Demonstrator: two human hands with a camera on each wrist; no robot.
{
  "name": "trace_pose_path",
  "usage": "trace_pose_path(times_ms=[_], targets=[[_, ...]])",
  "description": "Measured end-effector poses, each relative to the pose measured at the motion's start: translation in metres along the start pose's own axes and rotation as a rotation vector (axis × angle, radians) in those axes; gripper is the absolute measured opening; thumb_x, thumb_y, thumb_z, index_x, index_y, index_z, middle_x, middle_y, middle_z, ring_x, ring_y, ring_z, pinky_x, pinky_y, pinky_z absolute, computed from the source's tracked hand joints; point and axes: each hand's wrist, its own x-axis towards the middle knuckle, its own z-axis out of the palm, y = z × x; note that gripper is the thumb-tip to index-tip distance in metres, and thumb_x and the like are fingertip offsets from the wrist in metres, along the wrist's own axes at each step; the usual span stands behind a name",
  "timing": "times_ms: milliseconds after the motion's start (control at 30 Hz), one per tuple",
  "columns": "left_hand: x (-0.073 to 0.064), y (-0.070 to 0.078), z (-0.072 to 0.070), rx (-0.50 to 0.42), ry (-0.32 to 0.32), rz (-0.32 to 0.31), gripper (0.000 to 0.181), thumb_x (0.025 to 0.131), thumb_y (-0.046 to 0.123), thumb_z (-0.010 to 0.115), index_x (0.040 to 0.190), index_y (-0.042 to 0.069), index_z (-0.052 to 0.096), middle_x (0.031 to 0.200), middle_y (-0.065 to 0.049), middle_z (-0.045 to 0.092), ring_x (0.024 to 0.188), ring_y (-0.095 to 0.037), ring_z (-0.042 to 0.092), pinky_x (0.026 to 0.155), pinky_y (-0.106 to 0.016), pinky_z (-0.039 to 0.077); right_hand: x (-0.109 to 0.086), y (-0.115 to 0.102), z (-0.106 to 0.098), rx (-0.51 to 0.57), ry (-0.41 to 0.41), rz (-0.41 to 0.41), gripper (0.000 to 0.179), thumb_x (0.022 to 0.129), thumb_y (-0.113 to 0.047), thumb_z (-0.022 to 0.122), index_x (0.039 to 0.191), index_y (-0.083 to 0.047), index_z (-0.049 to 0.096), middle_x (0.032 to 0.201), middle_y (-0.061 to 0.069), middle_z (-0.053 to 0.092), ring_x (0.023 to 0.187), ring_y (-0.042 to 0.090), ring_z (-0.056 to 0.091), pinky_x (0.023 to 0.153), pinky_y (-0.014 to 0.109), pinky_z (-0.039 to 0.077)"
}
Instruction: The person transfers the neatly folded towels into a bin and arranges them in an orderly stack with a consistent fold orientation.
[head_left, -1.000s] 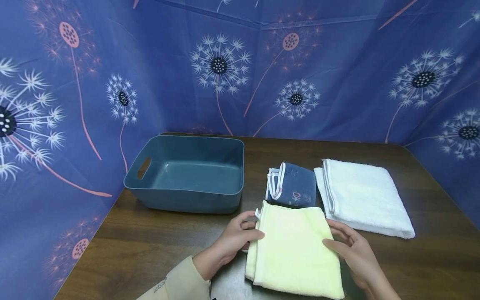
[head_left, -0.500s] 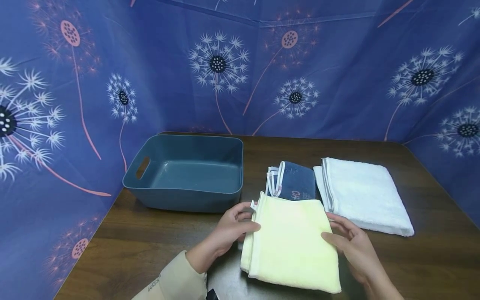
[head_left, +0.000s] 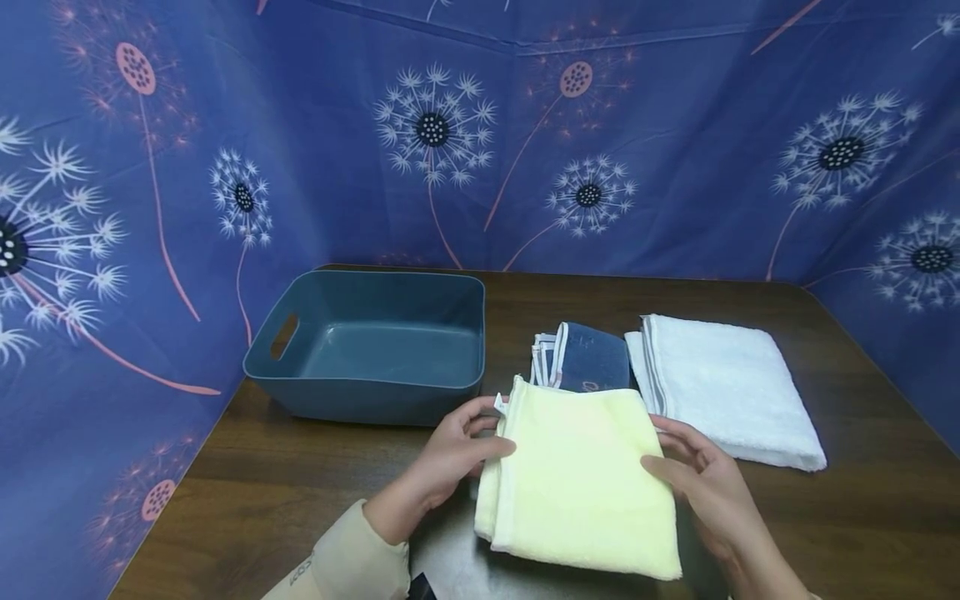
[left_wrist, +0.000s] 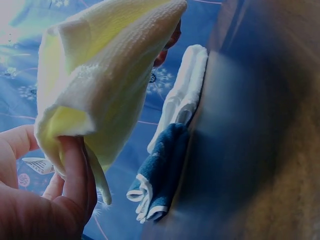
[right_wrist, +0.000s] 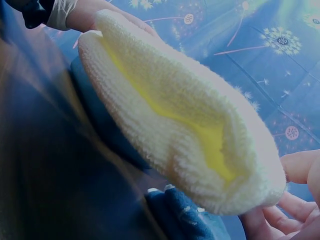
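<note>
A folded pale yellow towel hangs between my two hands, raised off the table. My left hand pinches its left edge, thumb in front and fingers behind, beside a small white label. At the opposite edge my right hand pinches it the same way. From the right wrist view, the towel's folded layers gape a little along the underside. Behind it, a folded navy towel with white trim is partly covered in the head view. A thicker folded white towel lies to the right of the navy one.
A dark teal plastic bin with a handle slot stands at the back left of the brown wooden table. A blue dandelion-print cloth hangs around the back and sides.
Both hands have lifted the yellow towel slightly and moved it a little away from me and to the left. It now covers more of the navy towel. The bin and white towel stay put.
</note>
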Motion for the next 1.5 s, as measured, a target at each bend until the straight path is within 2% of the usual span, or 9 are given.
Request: trace_pose_path(times_ms=[267,567,833,1100,1333,1500], targets=[[-0.002,0.007,-0.004,0.026,0.011,0.058,0.056,0.079,0.005,0.068,0.131,0.002,0.046,0.115,-0.018,0.055,0.09,-0.024,0.061,0.069,-0.042,0.054,-0.001,-0.006,0.005,0.034,0.007,-0.02,0.053,0.08,-0.005,0.072,0.127,-0.004,0.05,0.098,-0.004,0.064,0.08,0.015,0.063,0.061,0.031,0.053],[-0.002,0.012,-0.008,0.037,0.025,0.048,0.06,0.08,0.007,0.069,0.134,0.002,0.043,0.12,-0.02,0.051,0.092,-0.026,0.06,0.073,-0.043,0.054,0.0,-0.016,0.008,0.034,-0.008,-0.042,0.05,0.083,-0.008,0.071,0.128,-0.005,0.05,0.101,-0.002,0.062,0.082,0.015,0.062,0.062,0.032,0.054],[-0.002,0.015,-0.01,0.02,0.005,0.087,0.058,0.082,0.006,0.068,0.134,0.002,0.043,0.119,-0.02,0.053,0.09,-0.026,0.061,0.072,-0.045,0.054,0.001,-0.022,0.011,0.074,-0.023,-0.053,0.049,0.082,-0.006,0.071,0.127,-0.006,0.051,0.1,0.001,0.062,0.076,0.017,0.063,0.061,0.032,0.054],[-0.006,0.023,-0.011,0.029,0.02,0.108,0.057,0.082,0.006,0.067,0.134,0.002,0.043,0.119,-0.019,0.053,0.09,-0.026,0.061,0.073,-0.044,0.053,0.001,-0.027,0.012,0.131,-0.074,-0.133,0.043,0.084,-0.001,0.067,0.124,-0.009,0.055,0.101,0.004,0.061,0.079,0.016,0.062,0.061,0.031,0.054],[-0.007,0.028,-0.014,0.04,0.026,0.116,0.057,0.082,0.007,0.067,0.134,0.003,0.043,0.121,-0.02,0.051,0.092,-0.027,0.061,0.074,-0.044,0.053,0.002,-0.033,0.015,0.117,-0.065,-0.113,0.044,0.084,-0.005,0.068,0.125,-0.008,0.052,0.102,0.004,0.06,0.08,0.017,0.062,0.063,0.031,0.054],[-0.008,0.033,-0.017,0.033,0.023,0.124,0.058,0.082,0.006,0.067,0.135,0.004,0.043,0.122,-0.02,0.052,0.093,-0.027,0.061,0.073,-0.044,0.053,0.004,-0.037,0.017,0.137,-0.081,-0.128,0.044,0.084,-0.004,0.068,0.125,-0.008,0.052,0.103,0.005,0.059,0.079,0.017,0.063,0.063,0.033,0.055]])
